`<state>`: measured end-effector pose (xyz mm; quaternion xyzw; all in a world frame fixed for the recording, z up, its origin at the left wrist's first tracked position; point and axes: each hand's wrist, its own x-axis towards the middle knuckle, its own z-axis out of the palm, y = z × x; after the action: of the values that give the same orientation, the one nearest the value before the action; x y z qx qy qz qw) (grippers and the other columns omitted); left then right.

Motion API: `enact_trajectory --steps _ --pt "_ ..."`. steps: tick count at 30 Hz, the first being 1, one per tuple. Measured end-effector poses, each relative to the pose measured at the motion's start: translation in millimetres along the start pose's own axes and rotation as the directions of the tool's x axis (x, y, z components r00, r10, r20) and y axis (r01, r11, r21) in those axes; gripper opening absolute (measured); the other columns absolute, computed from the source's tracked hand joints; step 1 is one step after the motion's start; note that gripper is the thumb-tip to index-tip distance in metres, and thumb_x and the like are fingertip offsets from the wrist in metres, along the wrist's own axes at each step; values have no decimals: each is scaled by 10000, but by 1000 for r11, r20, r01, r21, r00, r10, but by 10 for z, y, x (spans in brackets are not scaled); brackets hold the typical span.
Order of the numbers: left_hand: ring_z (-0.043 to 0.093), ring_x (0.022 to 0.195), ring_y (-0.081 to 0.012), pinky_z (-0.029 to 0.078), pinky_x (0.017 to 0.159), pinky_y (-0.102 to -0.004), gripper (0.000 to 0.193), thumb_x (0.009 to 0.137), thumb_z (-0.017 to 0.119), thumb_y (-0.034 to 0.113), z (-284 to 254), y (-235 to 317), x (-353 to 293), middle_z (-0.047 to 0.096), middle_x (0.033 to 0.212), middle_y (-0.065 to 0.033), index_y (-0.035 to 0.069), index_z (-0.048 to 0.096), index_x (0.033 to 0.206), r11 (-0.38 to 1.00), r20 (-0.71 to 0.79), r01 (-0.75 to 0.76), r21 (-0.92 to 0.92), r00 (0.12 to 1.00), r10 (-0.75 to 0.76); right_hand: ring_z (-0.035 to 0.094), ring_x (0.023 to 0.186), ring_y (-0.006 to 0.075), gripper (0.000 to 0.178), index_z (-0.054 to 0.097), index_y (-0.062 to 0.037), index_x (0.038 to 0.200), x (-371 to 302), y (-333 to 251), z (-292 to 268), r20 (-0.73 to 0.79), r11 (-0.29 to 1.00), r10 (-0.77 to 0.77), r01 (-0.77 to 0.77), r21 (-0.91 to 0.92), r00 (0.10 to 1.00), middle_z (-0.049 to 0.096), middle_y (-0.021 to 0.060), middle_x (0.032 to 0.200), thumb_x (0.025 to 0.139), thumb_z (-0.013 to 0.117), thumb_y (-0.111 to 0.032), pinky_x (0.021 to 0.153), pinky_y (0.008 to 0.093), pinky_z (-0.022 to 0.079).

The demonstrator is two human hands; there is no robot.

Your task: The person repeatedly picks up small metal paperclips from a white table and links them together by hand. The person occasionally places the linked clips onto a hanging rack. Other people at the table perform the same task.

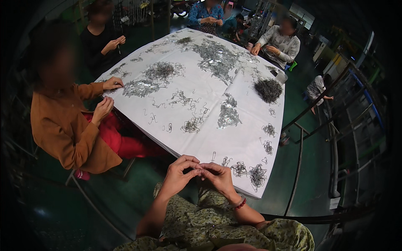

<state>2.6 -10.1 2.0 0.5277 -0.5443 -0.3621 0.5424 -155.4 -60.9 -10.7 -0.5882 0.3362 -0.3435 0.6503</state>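
Observation:
My left hand (179, 175) and my right hand (218, 176) meet at the near edge of a white-covered table (188, 144). Thumbs and fingertips are pinched together on both; whatever sits between them is too small to make out. Just beyond my fingers lies a single bent wire piece (214, 156). To the right of my right hand are small heaps of dark wire hooks (239, 168), with a larger heap (257, 175) by the corner. Farther in, a tangle of bent wire hooks (191, 124) lies beside a pile of shiny small grey pieces (228, 113).
At the left, a person in a brown top (69, 129) handles pieces at the table edge. Others work along the far side, one in a light patterned top (282, 44). A dark wire heap (268, 90) stands near the right edge; metal railing (299, 167) runs beyond.

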Motion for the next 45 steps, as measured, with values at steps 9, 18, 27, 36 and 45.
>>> enact_trajectory --steps 9,18,27,36,45 --pt "608 816 -167 477 722 -273 102 750 673 23 20 36 -39 621 900 -80 -8 639 842 998 -84 -15 66 996 21 586 712 79 196 624 33 1034 -12 26 23 -11 997 -73 73 20 997 644 57 848 844 590 -4 630 209 487" --pt "621 773 -169 489 690 -274 77 779 645 10 90 -74 -85 659 813 -75 2 634 855 999 -264 35 -42 963 -45 603 743 98 286 594 18 1114 219 20 -114 -20 953 -187 176 -247 982 659 92 908 828 599 13 624 212 496" --pt "604 763 -188 469 695 -294 96 752 678 32 24 -185 -27 650 786 -54 48 652 843 999 -282 30 42 959 -17 565 765 286 233 653 -21 962 1693 652 -1740 195 156 -488 305 -940 851 601 140 826 745 587 35 709 362 477" --pt "596 744 -192 464 679 -296 143 715 691 -12 -158 -354 -28 645 777 -47 44 646 838 997 -337 -6 81 941 33 559 797 324 148 643 -8 862 1805 745 -1641 230 181 -298 291 -939 926 591 151 787 721 601 11 736 389 472" --pt "601 769 -176 479 709 -285 93 750 659 -38 -245 -295 -104 655 791 -64 11 622 820 999 -367 30 -16 929 -34 559 829 343 165 618 17 919 1720 757 -1760 162 231 -289 233 -945 944 591 179 815 763 565 5 757 397 472"
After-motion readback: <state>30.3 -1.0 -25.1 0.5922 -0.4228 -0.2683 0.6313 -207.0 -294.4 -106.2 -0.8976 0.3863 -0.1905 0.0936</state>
